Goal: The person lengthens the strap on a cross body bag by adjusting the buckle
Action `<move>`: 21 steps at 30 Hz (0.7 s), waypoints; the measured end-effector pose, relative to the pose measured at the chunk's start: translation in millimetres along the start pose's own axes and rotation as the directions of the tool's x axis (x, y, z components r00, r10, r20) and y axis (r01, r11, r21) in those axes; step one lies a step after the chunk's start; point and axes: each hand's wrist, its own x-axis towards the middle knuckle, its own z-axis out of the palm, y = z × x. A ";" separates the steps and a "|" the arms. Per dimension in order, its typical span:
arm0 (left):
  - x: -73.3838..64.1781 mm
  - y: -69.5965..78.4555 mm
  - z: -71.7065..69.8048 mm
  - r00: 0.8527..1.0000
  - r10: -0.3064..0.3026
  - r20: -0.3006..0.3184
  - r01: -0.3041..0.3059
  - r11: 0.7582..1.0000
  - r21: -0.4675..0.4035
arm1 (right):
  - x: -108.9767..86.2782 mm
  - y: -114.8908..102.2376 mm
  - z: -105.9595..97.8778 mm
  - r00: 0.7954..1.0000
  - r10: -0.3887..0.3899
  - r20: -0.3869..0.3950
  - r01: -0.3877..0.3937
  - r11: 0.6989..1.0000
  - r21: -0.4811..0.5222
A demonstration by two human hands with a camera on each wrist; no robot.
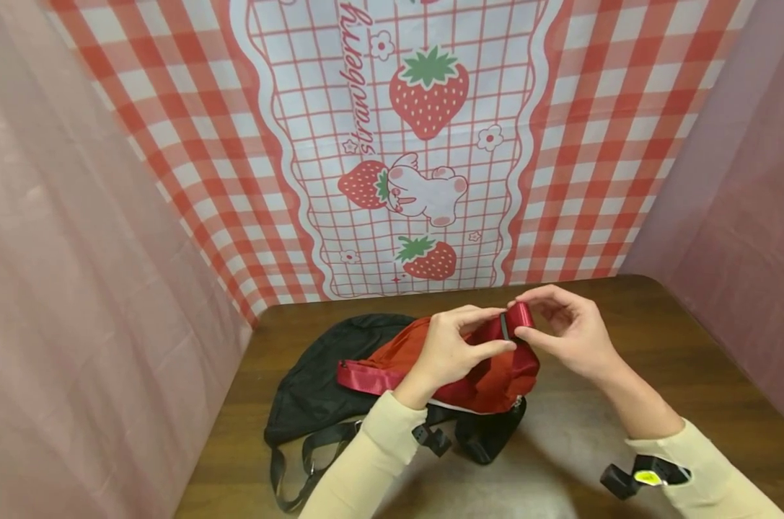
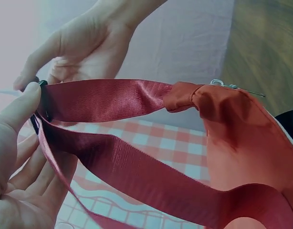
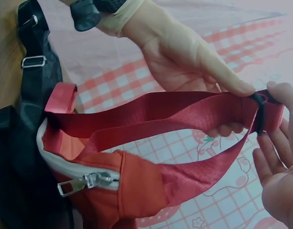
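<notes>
An orange-red bag [image 1: 397, 347] with a silver zipper [image 3: 96, 180] has a wide dark-red strap [image 1: 368, 377]. The strap is threaded through a black slider buckle [image 1: 505, 326] and forms a short loop [image 1: 521, 315] beyond it. With thumb and fingers, my left hand [image 1: 453, 349] holds the strap beside the buckle, on the bag's side. My right hand [image 1: 576, 333] pinches the loop on the buckle's other side. In the left wrist view, several runs of strap stretch from the buckle [image 2: 44, 100] toward the bag. Part of the strap behind the fingers is hidden.
A black bag [image 1: 320, 382] lies behind and left of the red one, its thin strap [image 1: 277, 472] with metal sliders trailing toward the front. Both rest on a brown wooden table [image 1: 632, 324]. A strawberry-print cloth [image 1: 424, 166] hangs behind, with pink curtains [image 1: 106, 288] at the sides.
</notes>
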 end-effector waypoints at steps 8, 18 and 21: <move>-1.8 -7.6 0.6 0.999 -0.045 0.002 0.045 0.998 -0.041 | 1.3 0.1 1.6 0.996 -0.034 -0.083 0.050 0.979 0.198; 0.8 -8.2 4.1 1.000 -0.019 0.009 0.020 0.999 -0.042 | 0.7 3.4 3.3 0.999 0.028 -0.033 -0.027 1.000 0.015; 1.5 -8.5 4.7 1.000 -0.012 0.010 0.012 0.999 -0.041 | 1.9 1.5 2.7 0.999 0.021 -0.042 -0.019 0.999 0.049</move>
